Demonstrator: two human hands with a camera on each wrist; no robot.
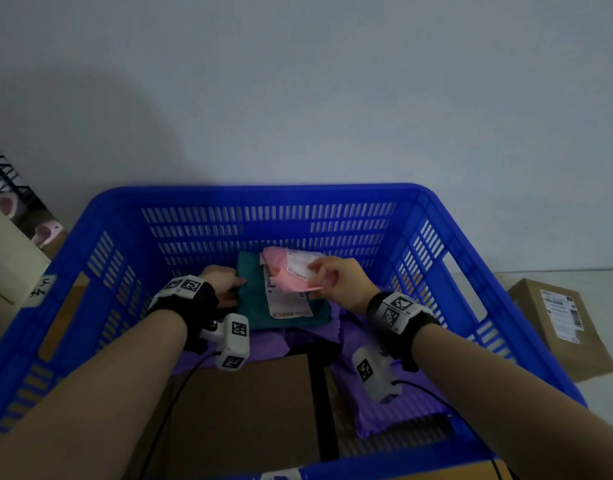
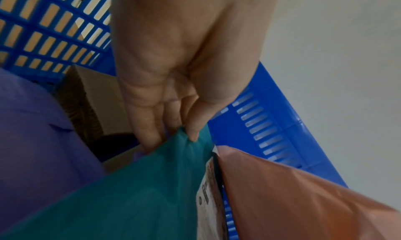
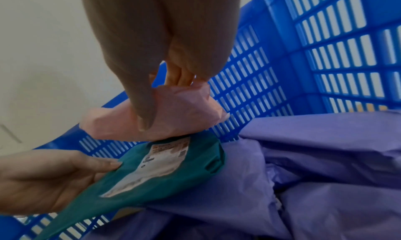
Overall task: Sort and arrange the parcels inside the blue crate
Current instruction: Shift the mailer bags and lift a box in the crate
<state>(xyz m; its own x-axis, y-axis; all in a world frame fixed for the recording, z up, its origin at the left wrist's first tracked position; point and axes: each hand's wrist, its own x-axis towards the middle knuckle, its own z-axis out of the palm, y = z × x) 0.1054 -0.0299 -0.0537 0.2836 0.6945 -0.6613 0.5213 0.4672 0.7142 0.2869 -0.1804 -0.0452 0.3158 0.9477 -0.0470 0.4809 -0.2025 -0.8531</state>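
Note:
A big blue slatted crate (image 1: 125, 216) fills the head view. At its far middle a teal parcel (image 1: 253, 306) with a white label lies on purple bags. My left hand (image 1: 225, 282) pinches the teal parcel's (image 2: 139, 183) left edge between thumb and fingers (image 2: 149, 134). My right hand (image 1: 336, 275) pinches a pink parcel (image 1: 281, 268) with a white label and holds it just above the teal parcel (image 3: 139, 182). In the right wrist view the pink parcel (image 3: 173, 117) is crumpled round my fingers.
Purple bags (image 1: 374, 386) cover the crate's right and middle floor. A brown cardboard box (image 1: 249, 410) lies in the near part of the crate. Outside, another labelled brown box (image 1: 554, 327) lies on the floor to the right, and boxes stand at the left.

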